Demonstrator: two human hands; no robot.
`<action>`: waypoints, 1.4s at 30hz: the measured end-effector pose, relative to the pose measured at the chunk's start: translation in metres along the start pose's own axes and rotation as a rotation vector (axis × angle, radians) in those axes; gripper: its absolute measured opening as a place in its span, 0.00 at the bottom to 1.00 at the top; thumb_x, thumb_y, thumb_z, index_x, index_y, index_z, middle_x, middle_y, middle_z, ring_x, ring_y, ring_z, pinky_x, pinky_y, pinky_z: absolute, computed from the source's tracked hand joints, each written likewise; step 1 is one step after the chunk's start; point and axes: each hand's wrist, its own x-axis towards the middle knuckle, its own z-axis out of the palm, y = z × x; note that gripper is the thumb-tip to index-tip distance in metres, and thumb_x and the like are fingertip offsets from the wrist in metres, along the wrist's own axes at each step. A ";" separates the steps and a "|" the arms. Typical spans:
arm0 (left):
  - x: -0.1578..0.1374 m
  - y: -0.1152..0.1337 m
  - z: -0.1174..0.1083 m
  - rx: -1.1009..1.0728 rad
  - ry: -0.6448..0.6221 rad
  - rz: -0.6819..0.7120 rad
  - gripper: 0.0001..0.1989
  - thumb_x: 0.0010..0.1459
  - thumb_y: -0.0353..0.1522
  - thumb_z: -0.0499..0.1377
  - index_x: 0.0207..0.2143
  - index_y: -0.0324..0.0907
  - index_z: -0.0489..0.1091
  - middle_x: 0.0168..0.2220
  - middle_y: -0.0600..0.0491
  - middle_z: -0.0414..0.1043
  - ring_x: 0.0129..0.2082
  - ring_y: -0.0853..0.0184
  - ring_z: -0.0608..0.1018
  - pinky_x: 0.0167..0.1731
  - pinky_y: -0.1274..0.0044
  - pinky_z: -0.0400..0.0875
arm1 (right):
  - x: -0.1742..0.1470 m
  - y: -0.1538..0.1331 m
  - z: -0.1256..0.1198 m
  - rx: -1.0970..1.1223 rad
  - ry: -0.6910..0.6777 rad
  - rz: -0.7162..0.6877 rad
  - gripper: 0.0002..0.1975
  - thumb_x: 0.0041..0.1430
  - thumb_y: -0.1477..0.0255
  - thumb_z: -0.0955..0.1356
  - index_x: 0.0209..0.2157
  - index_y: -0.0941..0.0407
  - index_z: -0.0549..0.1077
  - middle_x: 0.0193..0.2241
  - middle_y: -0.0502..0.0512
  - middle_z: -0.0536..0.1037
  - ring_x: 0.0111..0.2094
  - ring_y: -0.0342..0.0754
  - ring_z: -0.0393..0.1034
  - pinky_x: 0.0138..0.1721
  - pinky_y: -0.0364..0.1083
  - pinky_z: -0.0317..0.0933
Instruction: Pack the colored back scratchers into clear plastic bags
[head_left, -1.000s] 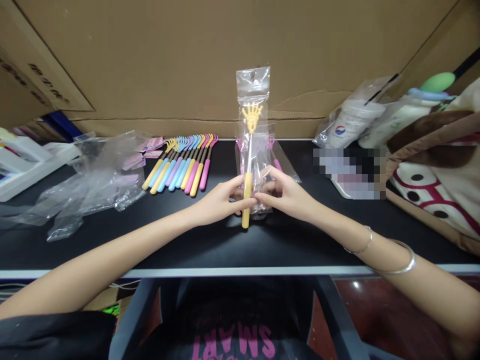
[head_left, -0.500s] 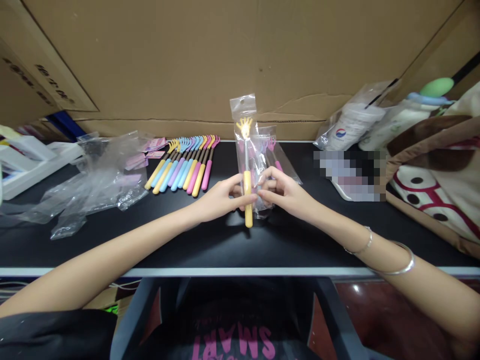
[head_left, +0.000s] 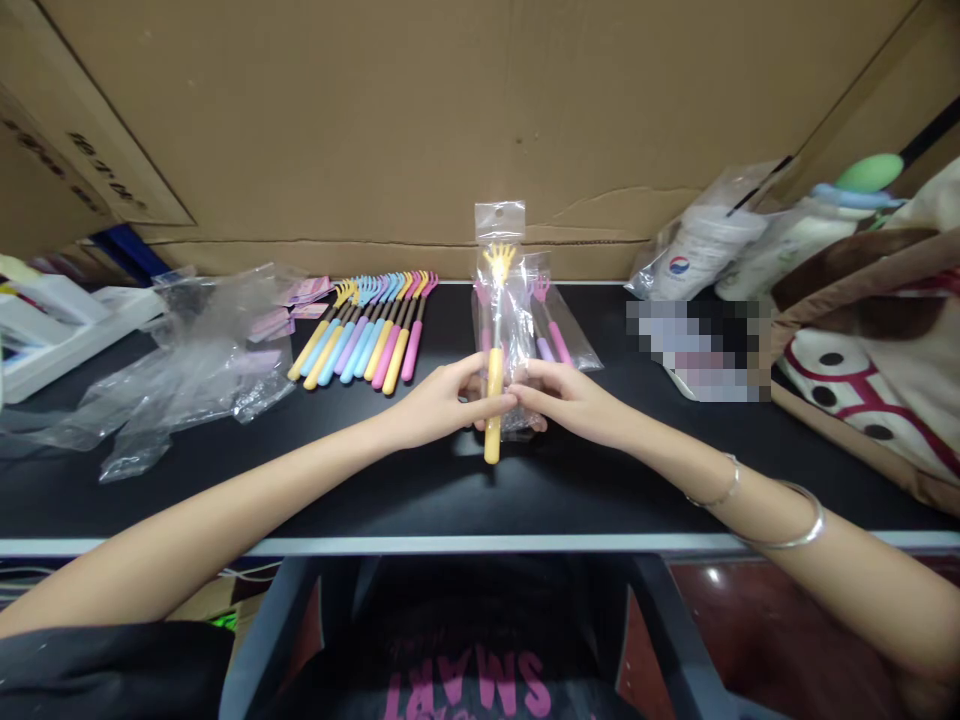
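A yellow back scratcher (head_left: pixel 495 375) with a small hand-shaped head stands nearly upright in front of me, its upper part inside a clear plastic bag (head_left: pixel 500 218) with a hang hole. My left hand (head_left: pixel 454 402) grips its handle, thumb across the front. My right hand (head_left: pixel 566 398) is closed, its fingertips pinching at the bag beside the handle and meeting the left thumb. Behind the hands, bagged pink and purple back scratchers (head_left: pixel 559 343) lie on the table, partly hidden. To the left lies a row of several loose back scratchers (head_left: pixel 367 335) in yellow, blue, purple and pink.
Empty clear bags (head_left: pixel 202 340) and pink cards (head_left: pixel 307 290) lie at the left, near a white rack (head_left: pixel 82 335). On the right are a bagged cup (head_left: pixel 697 250), a bottle (head_left: pixel 832 225), a blurred-out phone (head_left: pixel 694 375) and a cloth bag (head_left: pixel 870 350). Cardboard (head_left: pixel 450 120) walls the back.
The bagged yellow back scratcher has straightened and its top has shifted slightly right and down. My right fingers have closed in against the bag, close to the left thumb.
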 end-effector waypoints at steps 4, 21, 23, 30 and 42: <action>0.000 0.003 -0.001 0.070 -0.013 0.018 0.20 0.60 0.43 0.59 0.50 0.42 0.64 0.33 0.54 0.72 0.32 0.68 0.75 0.33 0.77 0.70 | -0.001 -0.004 0.001 -0.065 0.026 -0.028 0.16 0.63 0.58 0.64 0.33 0.58 0.68 0.21 0.46 0.65 0.20 0.40 0.59 0.22 0.42 0.57; -0.001 0.009 -0.004 0.188 0.025 0.004 0.16 0.63 0.46 0.53 0.42 0.43 0.65 0.31 0.56 0.75 0.28 0.71 0.76 0.34 0.77 0.70 | -0.003 -0.011 0.000 -0.195 0.255 -0.138 0.17 0.62 0.60 0.64 0.25 0.57 0.65 0.22 0.46 0.60 0.22 0.40 0.52 0.23 0.42 0.47; -0.001 0.009 -0.004 0.220 0.046 -0.001 0.16 0.63 0.47 0.53 0.40 0.43 0.65 0.31 0.56 0.75 0.28 0.71 0.76 0.33 0.77 0.69 | -0.002 -0.010 -0.001 -0.189 0.271 -0.134 0.16 0.62 0.60 0.64 0.25 0.56 0.64 0.23 0.46 0.61 0.23 0.40 0.53 0.24 0.42 0.48; -0.002 0.012 -0.005 0.640 0.355 0.297 0.09 0.64 0.39 0.55 0.36 0.43 0.67 0.33 0.56 0.74 0.35 0.69 0.74 0.33 0.78 0.63 | -0.003 -0.011 -0.003 -0.289 0.379 -0.111 0.15 0.62 0.61 0.64 0.25 0.56 0.63 0.22 0.46 0.60 0.22 0.40 0.52 0.23 0.42 0.48; -0.005 0.014 0.000 1.004 0.453 0.589 0.10 0.65 0.37 0.55 0.43 0.46 0.74 0.36 0.55 0.77 0.35 0.70 0.74 0.30 0.79 0.64 | -0.003 -0.011 -0.003 -0.367 0.426 -0.114 0.14 0.61 0.64 0.64 0.24 0.57 0.65 0.21 0.46 0.62 0.23 0.41 0.54 0.26 0.43 0.49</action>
